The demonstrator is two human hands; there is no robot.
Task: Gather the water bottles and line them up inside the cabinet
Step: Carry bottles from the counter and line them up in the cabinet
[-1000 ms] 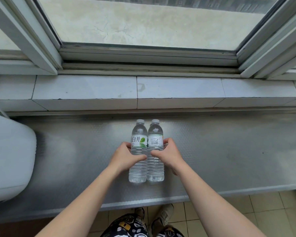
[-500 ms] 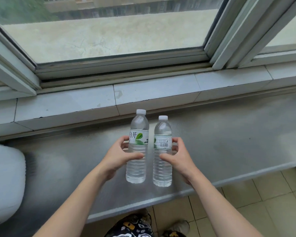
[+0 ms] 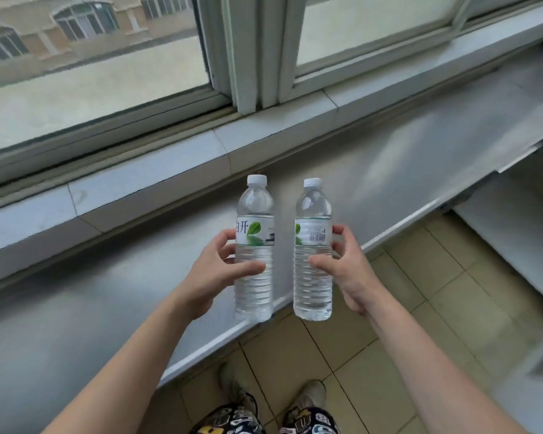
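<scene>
- I am watching the left hand [image 3: 212, 275] gripping a clear water bottle, the left bottle [image 3: 254, 249], with the thumb crossing its ribbed front and the fingers curling around the far side at the label.
- The right hand [image 3: 347, 267] is clamping a second one, the right bottle [image 3: 313, 250], the same way, thumb on the front and fingertips showing past the label's right edge.
- Both bottles are standing upright in the air, white caps on, side by side but apart, with a clear gap of daylight between them.
- The left bottle's label is showing a green leaf and dark characters; the right bottle's label is showing a barcode.
- The left bottle's base is hanging over the front edge of the steel counter [image 3: 107, 308], while the right bottle's base is hanging over the tiled floor [image 3: 420, 292].
- Behind the counter, a pale stone sill [image 3: 138, 183] is running beneath the window [image 3: 248, 51], through which a building is showing.
- At the right, white shelving [image 3: 521, 220] is sitting below the counter's far end; I cannot tell whether this is the cabinet.
- At the bottom of the frame, the person's patterned shorts [image 3: 232, 421] and two shoes are pointing toward the counter.
</scene>
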